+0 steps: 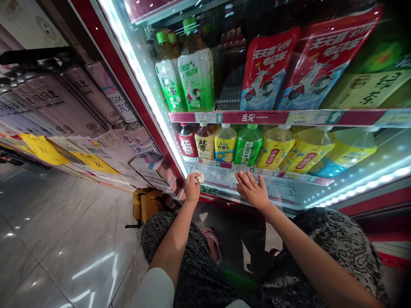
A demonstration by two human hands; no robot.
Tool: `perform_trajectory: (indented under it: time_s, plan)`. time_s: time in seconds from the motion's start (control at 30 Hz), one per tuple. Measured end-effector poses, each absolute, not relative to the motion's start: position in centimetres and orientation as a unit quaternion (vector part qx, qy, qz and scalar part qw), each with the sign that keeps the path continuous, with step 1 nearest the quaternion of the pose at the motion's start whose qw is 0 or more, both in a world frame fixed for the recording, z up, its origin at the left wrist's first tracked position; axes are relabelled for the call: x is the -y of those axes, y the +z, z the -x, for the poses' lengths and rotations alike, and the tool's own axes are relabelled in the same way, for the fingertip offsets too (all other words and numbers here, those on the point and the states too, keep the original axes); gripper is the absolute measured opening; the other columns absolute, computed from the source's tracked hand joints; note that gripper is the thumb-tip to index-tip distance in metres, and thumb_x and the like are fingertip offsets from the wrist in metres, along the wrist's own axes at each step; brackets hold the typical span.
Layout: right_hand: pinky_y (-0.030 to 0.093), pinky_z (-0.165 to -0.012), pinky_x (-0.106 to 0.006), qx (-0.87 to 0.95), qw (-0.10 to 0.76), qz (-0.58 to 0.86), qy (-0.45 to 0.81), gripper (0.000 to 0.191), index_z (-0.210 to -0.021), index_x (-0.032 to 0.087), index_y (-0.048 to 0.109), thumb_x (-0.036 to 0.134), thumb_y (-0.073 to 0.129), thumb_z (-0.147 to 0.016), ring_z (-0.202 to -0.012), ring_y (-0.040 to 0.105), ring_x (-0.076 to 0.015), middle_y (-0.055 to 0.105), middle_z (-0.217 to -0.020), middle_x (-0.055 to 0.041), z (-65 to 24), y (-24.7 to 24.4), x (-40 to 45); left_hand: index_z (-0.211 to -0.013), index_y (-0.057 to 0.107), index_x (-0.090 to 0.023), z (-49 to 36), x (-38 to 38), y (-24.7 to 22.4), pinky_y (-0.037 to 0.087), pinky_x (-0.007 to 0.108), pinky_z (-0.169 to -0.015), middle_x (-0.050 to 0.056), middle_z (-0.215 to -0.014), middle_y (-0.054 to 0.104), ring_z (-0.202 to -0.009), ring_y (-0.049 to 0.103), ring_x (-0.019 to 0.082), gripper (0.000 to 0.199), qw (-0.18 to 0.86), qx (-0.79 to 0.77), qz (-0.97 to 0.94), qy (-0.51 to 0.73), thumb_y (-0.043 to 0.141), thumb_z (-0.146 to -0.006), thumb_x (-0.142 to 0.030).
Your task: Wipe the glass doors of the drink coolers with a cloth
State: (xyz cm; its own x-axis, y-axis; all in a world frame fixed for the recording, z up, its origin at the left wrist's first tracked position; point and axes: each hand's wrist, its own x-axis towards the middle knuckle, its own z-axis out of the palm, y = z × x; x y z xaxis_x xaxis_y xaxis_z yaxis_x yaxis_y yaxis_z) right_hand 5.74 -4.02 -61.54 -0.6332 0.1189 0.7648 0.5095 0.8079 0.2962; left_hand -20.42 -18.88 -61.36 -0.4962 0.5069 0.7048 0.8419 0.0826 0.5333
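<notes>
At the lower left of a lit drinks fridge, my left hand (192, 187) is closed around a small crumpled white tissue (200, 177), close to the glass. My right hand (253, 191) has its fingers spread and lies palm-first against the glass door (231, 188) near its bottom, holding nothing visible. Behind the glass, just above my hands, the lower shelf edge (257, 171) carries a row of small bottles, with a green bottle (248, 146) near the middle. Beneath that shelf a wire rack (279, 188) shows through the glass.
A yellow-brown bag (148, 205) stands on the tiled floor (64, 239) left of my knees. Stacked pink cartons (64, 102) with yellow price tags (45, 149) line the left side. The fridge's red frame (128, 85) runs between them and the glass.
</notes>
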Motion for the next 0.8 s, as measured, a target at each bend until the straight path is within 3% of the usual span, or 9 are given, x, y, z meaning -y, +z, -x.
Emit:
perform_trajectory:
  time_s: [0.1, 0.27, 0.43, 0.63, 0.8]
  plan:
    - [-0.006, -0.133, -0.046, 0.870, 0.382, 0.184, -0.251, 0.074, -0.162, 0.021, 0.036, 0.030, 0.062, -0.094, -0.162, 0.016, -0.0206, 0.057, -0.153, -0.0059, -5.8, -61.6, 4.0, -0.102, 0.064, -0.024, 21.3, 18.7, -61.1, 0.057, 0.035, -0.091, 0.006, -0.101, 0.066, -0.099, 0.067, 0.022, 0.039, 0.174, 0.720, 0.464, -0.486, 0.050, -0.076, 0.001]
    - [-0.005, -0.133, -0.046, 0.864, 0.392, 0.186, -0.255, 0.076, -0.163, 0.021, 0.032, 0.032, 0.062, -0.094, -0.162, 0.019, -0.0222, 0.056, -0.155, -0.0061, -5.7, -61.6, 4.0, -0.111, 0.064, -0.022, 24.1, 18.5, -59.7, 0.051, 0.042, -0.107, 0.010, -0.115, 0.064, -0.116, 0.063, 0.025, 0.042, 0.177, 0.727, 0.454, -0.483, 0.049, -0.079, 0.000]
    - [-0.003, -0.133, -0.048, 0.860, 0.395, 0.185, -0.265, 0.074, -0.163, 0.022, 0.034, 0.033, 0.060, -0.095, -0.161, 0.023, -0.0243, 0.054, -0.157, -0.0067, -5.7, -61.8, 3.9, -0.095, 0.066, -0.023, 24.0, 20.1, -61.2, 0.056, 0.038, -0.097, 0.006, -0.099, 0.065, -0.103, 0.067, 0.024, 0.037, 0.145, 0.731, 0.483, -0.459, 0.052, -0.072, 0.002]
    - [0.003, -0.132, -0.052, 0.865, 0.396, 0.196, -0.239, 0.079, -0.163, 0.028, 0.033, 0.032, 0.063, -0.090, -0.157, 0.033, -0.0296, 0.052, -0.159, -0.0057, -5.8, -63.1, 3.5, -0.109, 0.065, -0.024, 24.7, 19.6, -60.8, 0.051, 0.041, -0.106, 0.008, -0.113, 0.065, -0.114, 0.064, 0.024, 0.043, 0.164, 0.740, 0.441, -0.480, 0.049, -0.078, 0.002]
    - [0.003, -0.132, -0.052, 0.866, 0.415, 0.189, -0.207, 0.082, -0.164, 0.027, 0.030, 0.029, 0.064, -0.090, -0.157, 0.033, -0.0302, 0.052, -0.159, -0.0067, -5.5, -63.3, 3.6, -0.098, 0.063, -0.023, 24.5, 19.8, -61.9, 0.055, 0.038, -0.097, 0.006, -0.103, 0.065, -0.104, 0.067, 0.024, 0.038, 0.159, 0.754, 0.407, -0.491, 0.050, -0.075, 0.004]
